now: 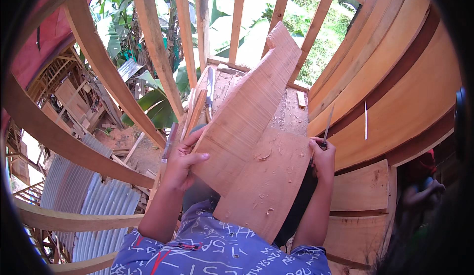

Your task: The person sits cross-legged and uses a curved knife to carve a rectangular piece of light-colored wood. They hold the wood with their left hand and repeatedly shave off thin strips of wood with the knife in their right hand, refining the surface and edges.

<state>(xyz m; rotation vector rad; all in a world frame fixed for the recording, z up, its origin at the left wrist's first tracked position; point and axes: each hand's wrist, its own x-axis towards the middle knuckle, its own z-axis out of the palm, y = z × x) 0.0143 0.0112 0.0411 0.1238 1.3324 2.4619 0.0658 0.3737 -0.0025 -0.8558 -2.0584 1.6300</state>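
Here, my left hand [185,161], the nearer, clamps the sawn board [249,110] at frame centre, its length slanting toward upper right; my right hand [324,158] grips a thin-bladed tool [329,122].

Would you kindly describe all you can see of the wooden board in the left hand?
The board looks like bare reddish-brown wood, long and flat, with fine lines across its face. Its far end has a slanted edge, with a notch-like step at left. It slants from lower left to upper right in the picture; the left hand grips it low on its left edge, thumb on the face. It overlaps a second board; whether they touch is unclear.
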